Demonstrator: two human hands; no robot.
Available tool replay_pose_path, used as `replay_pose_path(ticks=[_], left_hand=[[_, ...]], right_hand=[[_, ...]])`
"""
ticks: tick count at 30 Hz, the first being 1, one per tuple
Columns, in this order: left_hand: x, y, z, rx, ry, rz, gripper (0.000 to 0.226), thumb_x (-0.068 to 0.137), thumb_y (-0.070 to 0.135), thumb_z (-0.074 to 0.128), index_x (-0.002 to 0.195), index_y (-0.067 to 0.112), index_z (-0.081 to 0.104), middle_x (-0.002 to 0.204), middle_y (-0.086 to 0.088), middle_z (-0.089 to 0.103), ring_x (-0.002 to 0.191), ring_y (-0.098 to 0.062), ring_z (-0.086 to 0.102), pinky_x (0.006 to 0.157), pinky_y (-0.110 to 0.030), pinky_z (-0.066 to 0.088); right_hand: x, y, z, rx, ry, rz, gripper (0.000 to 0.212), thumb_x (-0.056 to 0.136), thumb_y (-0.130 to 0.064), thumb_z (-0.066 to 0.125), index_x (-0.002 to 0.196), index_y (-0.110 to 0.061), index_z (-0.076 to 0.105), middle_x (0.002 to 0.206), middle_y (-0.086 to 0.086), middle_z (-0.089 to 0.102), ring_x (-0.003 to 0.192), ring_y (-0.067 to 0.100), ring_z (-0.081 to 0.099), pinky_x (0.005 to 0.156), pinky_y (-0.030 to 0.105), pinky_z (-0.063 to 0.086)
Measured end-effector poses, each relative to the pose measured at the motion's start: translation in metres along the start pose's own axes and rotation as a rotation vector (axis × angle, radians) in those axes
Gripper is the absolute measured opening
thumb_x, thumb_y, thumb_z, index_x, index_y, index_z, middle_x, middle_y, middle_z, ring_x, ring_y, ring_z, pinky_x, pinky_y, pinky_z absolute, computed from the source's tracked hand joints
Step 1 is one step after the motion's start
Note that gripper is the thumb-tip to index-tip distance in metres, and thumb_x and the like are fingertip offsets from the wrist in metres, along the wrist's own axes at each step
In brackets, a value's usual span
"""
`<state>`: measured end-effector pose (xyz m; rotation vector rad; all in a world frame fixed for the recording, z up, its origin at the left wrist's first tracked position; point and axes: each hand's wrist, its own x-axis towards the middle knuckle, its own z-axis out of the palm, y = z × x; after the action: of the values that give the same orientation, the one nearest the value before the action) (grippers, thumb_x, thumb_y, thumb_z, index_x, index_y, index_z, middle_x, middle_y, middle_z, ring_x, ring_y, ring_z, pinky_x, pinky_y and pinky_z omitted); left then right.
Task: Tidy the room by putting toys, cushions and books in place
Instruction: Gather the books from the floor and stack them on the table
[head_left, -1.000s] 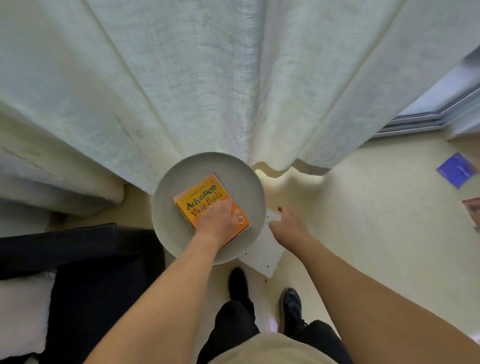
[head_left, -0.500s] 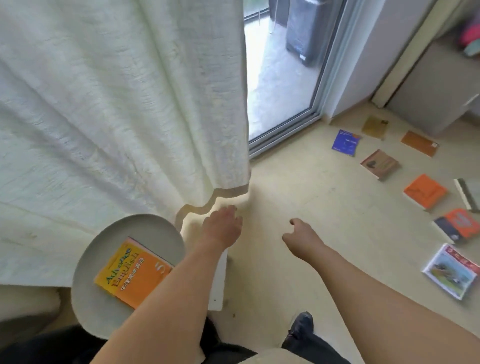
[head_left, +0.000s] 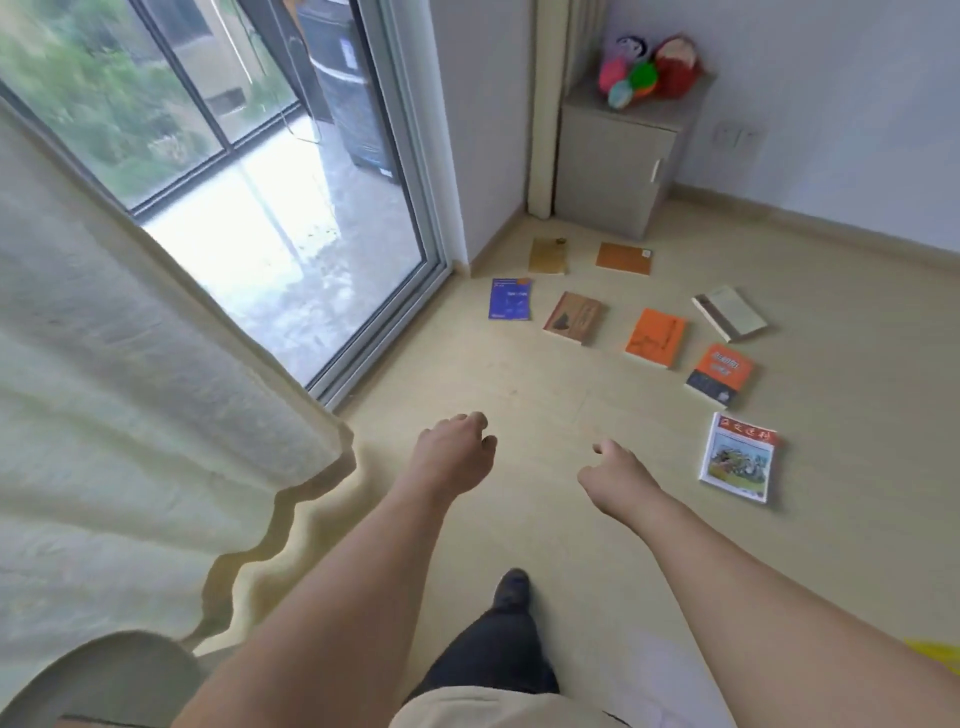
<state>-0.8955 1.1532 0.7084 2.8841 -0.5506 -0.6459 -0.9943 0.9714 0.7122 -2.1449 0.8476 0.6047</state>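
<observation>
Round side surface (head_left: 104, 670) is just showing at the bottom left, partly under the curtain (head_left: 156, 415); whatever is lying on it is out of view. Left hand (head_left: 452, 452) is hanging out front, fingers loosely curled, grasping nothing. Right hand (head_left: 618, 475) the same, loose and holding nothing, well short of any book. One shoe (head_left: 511, 590) is stepping forward on the bare floor (head_left: 519, 395).

Books are lying scattered ahead: picture-cover book (head_left: 737, 457) nearest, beside the right hand's line; then red-and-black book (head_left: 719, 374), orange book (head_left: 655, 338), brown book (head_left: 574, 317), blue book (head_left: 510, 299), grey book (head_left: 730, 313); farthest, tan book (head_left: 548, 255) and rust book (head_left: 624, 258). Toys (head_left: 647, 67) are sitting on the cabinet (head_left: 613, 166) in the corner.

Risks, as I judge them: stepping on or kicking a book while walking in; the thin flat covers are going to be hard to pinch off the floor and may slide; stacking several in one hand may let them slip; the curtain hem is trailing near the feet and could catch.
</observation>
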Motion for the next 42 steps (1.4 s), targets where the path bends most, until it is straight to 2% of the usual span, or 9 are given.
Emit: replay_pose_path(ticks=[8, 16, 18, 21, 27, 32, 36, 40, 42], left_hand=[[0.134, 0.079, 0.005, 0.042, -0.143, 0.007, 0.04, 0.101, 0.033, 0.037, 0.134, 0.016, 0.05, 0.134, -0.006, 0.056, 0.122, -0.027, 0.052, 0.1, -0.036, 0.039], [0.242, 0.22, 0.001, 0.068, -0.243, 0.124, 0.038, 0.099, 0.031, 0.04, 0.131, 0.016, 0.053, 0.133, -0.007, 0.058, 0.122, -0.029, 0.053, 0.096, -0.033, 0.04], [0.253, 0.259, 0.005, 0.083, -0.274, 0.139, 0.038, 0.098, 0.031, 0.04, 0.132, 0.017, 0.053, 0.134, -0.007, 0.057, 0.121, -0.029, 0.053, 0.095, -0.033, 0.04], [0.261, 0.315, 0.016, 0.119, -0.301, 0.148, 0.039, 0.098, 0.03, 0.041, 0.133, 0.017, 0.052, 0.134, -0.007, 0.057, 0.121, -0.029, 0.054, 0.093, -0.034, 0.041], [0.254, 0.407, 0.051, 0.055, -0.3, 0.078, 0.039, 0.096, 0.031, 0.043, 0.131, 0.017, 0.054, 0.133, -0.007, 0.059, 0.119, -0.03, 0.056, 0.093, -0.033, 0.044], [0.255, 0.486, 0.101, -0.016, -0.327, 0.044, 0.038, 0.095, 0.029, 0.046, 0.126, 0.01, 0.057, 0.127, -0.01, 0.061, 0.115, -0.031, 0.057, 0.088, -0.031, 0.045], [0.273, 0.533, 0.162, -0.122, -0.407, 0.007, 0.032, 0.095, 0.027, 0.05, 0.114, 0.004, 0.06, 0.112, -0.013, 0.064, 0.102, -0.032, 0.059, 0.07, -0.028, 0.039], [0.335, 0.563, 0.286, -0.209, -0.415, -0.098, 0.021, 0.091, 0.024, 0.052, 0.078, 0.008, 0.047, 0.076, -0.015, 0.051, 0.065, -0.023, 0.045, 0.051, -0.027, 0.028], [0.368, 0.571, 0.362, -0.231, -0.42, -0.173, 0.024, 0.091, 0.024, 0.054, 0.076, 0.008, 0.046, 0.068, -0.004, 0.043, 0.059, -0.019, 0.04, 0.05, -0.026, 0.029]], right_hand=[[0.105, 0.032, -0.101, 0.07, 0.043, 0.078, 0.058, 0.091, -0.024, 0.044, 0.147, -0.014, 0.032, 0.15, 0.009, 0.035, 0.127, 0.03, 0.046, 0.1, 0.034, 0.042], [0.179, 0.089, -0.208, 0.148, 0.11, 0.206, 0.056, 0.094, -0.021, 0.046, 0.148, -0.013, 0.033, 0.15, 0.01, 0.036, 0.131, 0.028, 0.042, 0.099, 0.031, 0.04], [0.187, 0.115, -0.231, 0.193, 0.116, 0.23, 0.053, 0.092, -0.021, 0.047, 0.144, -0.014, 0.038, 0.144, 0.01, 0.042, 0.126, 0.028, 0.046, 0.093, 0.03, 0.041], [0.193, 0.168, -0.259, 0.239, 0.109, 0.265, 0.033, 0.085, -0.022, 0.047, 0.118, -0.017, 0.051, 0.117, 0.006, 0.05, 0.1, 0.026, 0.05, 0.071, 0.027, 0.038], [0.198, 0.258, -0.316, 0.25, 0.124, 0.268, 0.041, 0.087, -0.017, 0.05, 0.128, -0.014, 0.052, 0.125, 0.007, 0.058, 0.109, 0.029, 0.056, 0.09, 0.036, 0.049], [0.213, 0.34, -0.358, 0.247, 0.11, 0.278, 0.026, 0.089, -0.016, 0.052, 0.114, -0.018, 0.057, 0.122, 0.012, 0.056, 0.104, 0.031, 0.055, 0.081, 0.029, 0.042], [0.247, 0.406, -0.355, 0.274, 0.109, 0.329, 0.05, 0.09, -0.016, 0.051, 0.139, -0.01, 0.043, 0.14, 0.012, 0.047, 0.119, 0.03, 0.052, 0.091, 0.032, 0.044], [0.328, 0.497, -0.305, 0.276, 0.118, 0.343, 0.054, 0.091, -0.022, 0.053, 0.142, -0.009, 0.039, 0.143, 0.012, 0.043, 0.124, 0.03, 0.048, 0.096, 0.034, 0.043], [0.376, 0.549, -0.266, 0.256, 0.11, 0.348, 0.053, 0.091, -0.021, 0.051, 0.142, -0.01, 0.038, 0.144, 0.012, 0.041, 0.127, 0.031, 0.045, 0.1, 0.036, 0.042]])
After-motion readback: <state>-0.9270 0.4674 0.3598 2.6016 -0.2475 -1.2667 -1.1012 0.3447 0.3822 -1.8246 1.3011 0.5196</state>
